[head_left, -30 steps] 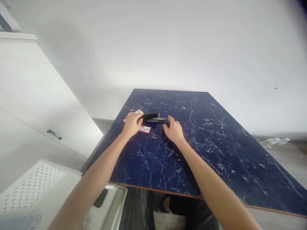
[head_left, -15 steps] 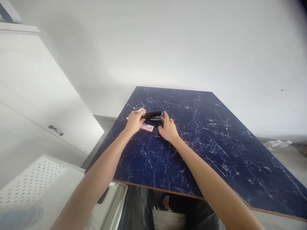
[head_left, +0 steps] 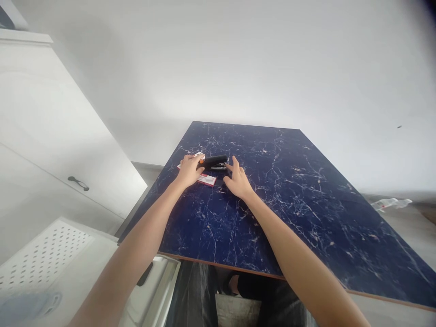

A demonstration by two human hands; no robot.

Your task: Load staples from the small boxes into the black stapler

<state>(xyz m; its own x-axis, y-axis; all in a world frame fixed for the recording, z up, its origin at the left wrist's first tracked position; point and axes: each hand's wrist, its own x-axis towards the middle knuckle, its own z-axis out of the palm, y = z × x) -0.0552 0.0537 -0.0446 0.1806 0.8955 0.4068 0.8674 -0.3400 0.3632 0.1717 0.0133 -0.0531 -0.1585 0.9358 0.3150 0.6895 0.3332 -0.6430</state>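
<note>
A black stapler [head_left: 216,160] with an orange spot lies on the dark blue marbled table [head_left: 272,190], its front end pointing right. My left hand [head_left: 190,170] grips its rear end, thumb on the near side and fingers on the far side. At the stapler's front, my right hand [head_left: 238,180] has its fingers apart, the index finger raised and another fingertip at or close to the metal part. A red-and-white box [head_left: 207,180] lies just in front of the stapler. More red-and-white packaging [head_left: 199,154] shows behind my left hand, partly covered by it.
A white cabinet [head_left: 54,118] with a dark handle stands on the left, above a white perforated panel [head_left: 44,254]. The white wall [head_left: 238,63] rises behind the table. Clear crumpled plastic [head_left: 391,204] lies beyond the table's right edge.
The whole view has shifted very slightly. Both hands and the stapler keep nearly the same positions relative to each other.
</note>
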